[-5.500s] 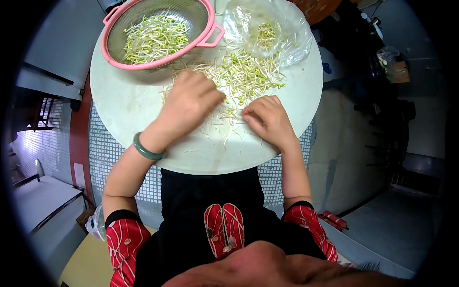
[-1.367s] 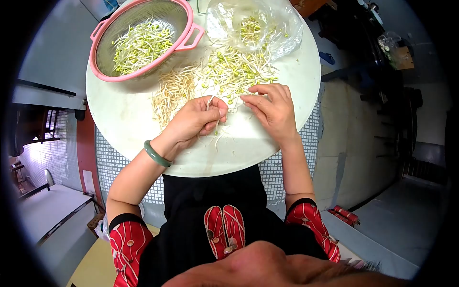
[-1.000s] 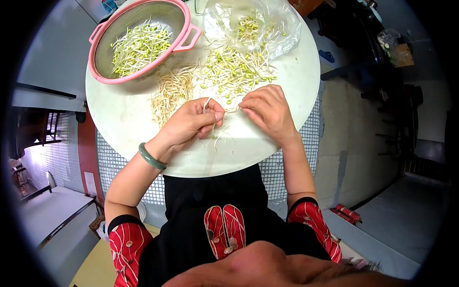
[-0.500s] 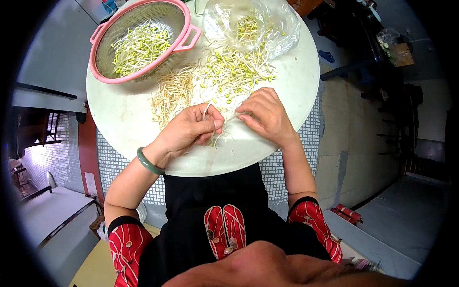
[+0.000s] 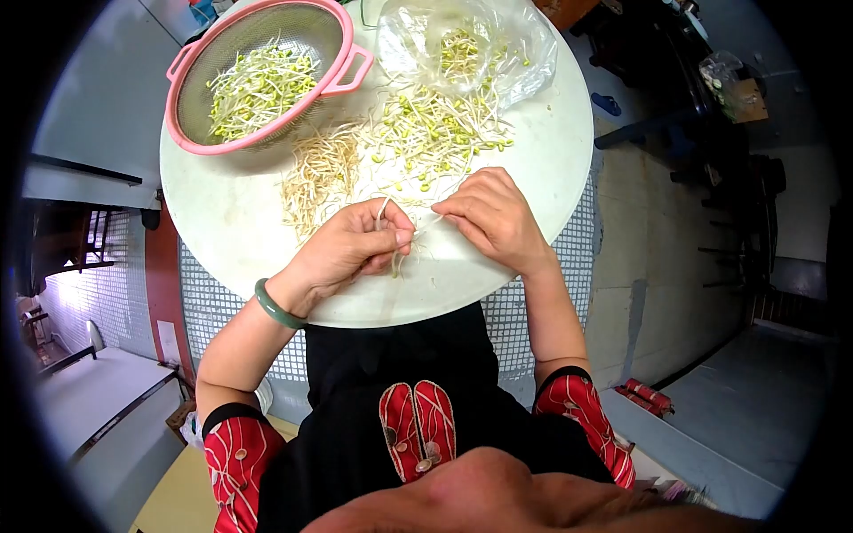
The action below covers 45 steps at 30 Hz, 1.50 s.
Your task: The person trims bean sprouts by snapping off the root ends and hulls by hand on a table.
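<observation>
My left hand (image 5: 360, 238), with a green bangle at the wrist, is closed near the table's front, pinching bean sprouts (image 5: 382, 211) between thumb and fingers. Thin root ends hang below its fingertips. Just to the right, my right hand (image 5: 493, 218) pinches a thin pale strand that stretches towards the left fingertips. Beyond both hands lies a loose pile of yellow-headed bean sprouts (image 5: 426, 133). A heap of thin brownish roots (image 5: 320, 169) is on the table left of that pile.
A pink-rimmed mesh colander (image 5: 178, 107) holding bean sprouts stands at the back left of the round white table (image 5: 222, 213). At the back right, a clear plastic bag (image 5: 524, 71) contains more sprouts. A blue slipper (image 5: 607, 105) lies on the floor.
My right hand's fingertips have shifted slightly left and the fingers have closed more tightly at the strand. The left hand has barely moved. The piles and colander look the same.
</observation>
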Tool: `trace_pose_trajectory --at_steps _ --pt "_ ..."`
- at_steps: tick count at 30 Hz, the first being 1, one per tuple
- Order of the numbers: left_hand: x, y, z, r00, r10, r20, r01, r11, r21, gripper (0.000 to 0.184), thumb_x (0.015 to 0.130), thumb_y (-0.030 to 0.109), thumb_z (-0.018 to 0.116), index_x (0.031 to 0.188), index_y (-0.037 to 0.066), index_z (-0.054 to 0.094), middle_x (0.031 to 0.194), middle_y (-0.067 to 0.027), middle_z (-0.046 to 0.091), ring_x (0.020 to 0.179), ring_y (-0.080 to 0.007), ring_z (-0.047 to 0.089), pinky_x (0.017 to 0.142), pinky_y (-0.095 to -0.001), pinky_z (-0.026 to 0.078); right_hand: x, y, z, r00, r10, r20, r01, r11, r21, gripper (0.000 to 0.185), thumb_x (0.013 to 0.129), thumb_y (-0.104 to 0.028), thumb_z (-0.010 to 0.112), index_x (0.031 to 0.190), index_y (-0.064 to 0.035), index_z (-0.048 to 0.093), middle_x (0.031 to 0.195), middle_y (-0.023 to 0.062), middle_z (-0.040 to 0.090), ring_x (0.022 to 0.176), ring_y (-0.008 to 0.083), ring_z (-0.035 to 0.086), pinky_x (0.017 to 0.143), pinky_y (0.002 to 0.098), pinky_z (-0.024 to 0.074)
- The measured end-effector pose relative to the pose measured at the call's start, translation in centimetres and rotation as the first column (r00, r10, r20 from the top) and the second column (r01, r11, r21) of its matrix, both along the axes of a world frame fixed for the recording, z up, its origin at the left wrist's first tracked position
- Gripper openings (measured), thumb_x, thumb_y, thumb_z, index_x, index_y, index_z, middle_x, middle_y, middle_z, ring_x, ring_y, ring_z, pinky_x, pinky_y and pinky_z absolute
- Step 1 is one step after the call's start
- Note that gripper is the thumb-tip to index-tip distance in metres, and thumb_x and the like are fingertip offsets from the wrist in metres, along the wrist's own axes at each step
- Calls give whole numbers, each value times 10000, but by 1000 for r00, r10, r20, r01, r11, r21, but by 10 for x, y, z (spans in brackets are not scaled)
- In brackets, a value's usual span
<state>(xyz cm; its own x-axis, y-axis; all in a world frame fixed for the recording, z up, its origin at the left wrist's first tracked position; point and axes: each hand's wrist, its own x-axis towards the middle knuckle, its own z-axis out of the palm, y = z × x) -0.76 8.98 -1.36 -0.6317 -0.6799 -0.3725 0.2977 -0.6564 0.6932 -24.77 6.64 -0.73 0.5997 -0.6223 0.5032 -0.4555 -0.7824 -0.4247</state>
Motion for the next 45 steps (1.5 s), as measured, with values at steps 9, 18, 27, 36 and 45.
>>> trace_pose_trajectory --at_steps 9,18,27,36,45 --pt "12 -3 29 980 11 198 23 986 -165 70 898 46 605 959 29 575 803 -24 587 547 -31 442 489 -184 350 -6 0 3 990 -25 141 -9 971 239 98 801 -138 676 858 -62 697 927 59 687 844 224 611 812 344 437" --pt "89 -109 75 307 825 474 468 302 -830 141 912 112 590 1009 11 598 834 -120 620 717 -213 590 663 -335 458 -4 -69 17 971 -205 -118 214 975 66 118 812 -105 659 920 -63 681 969 57 649 974 236 587 897 347 445" --pt "79 -124 53 293 947 130 610 -80 -789 206 890 201 619 1037 60 653 965 -111 662 962 -298 594 821 -421 455 8 -108 22 983 -158 -98 164 985 61 113 825 -145 681 895 -57 672 877 62 652 879 240 601 815 355 470" --pt "7 -95 44 544 673 501 356 355 -864 237 826 88 695 1048 24 643 901 -104 654 770 -203 624 631 -298 497 47 -101 31 981 -135 136 63 898 434 153 831 -142 671 944 -40 661 873 85 670 808 218 632 744 335 508" --pt "3 -91 23 557 699 449 281 350 -894 213 835 56 674 1039 6 635 804 -93 653 718 -190 610 666 -294 490 48 -105 10 878 -179 443 -197 710 677 225 842 -113 705 1012 -27 585 932 21 627 888 115 600 784 268 490"
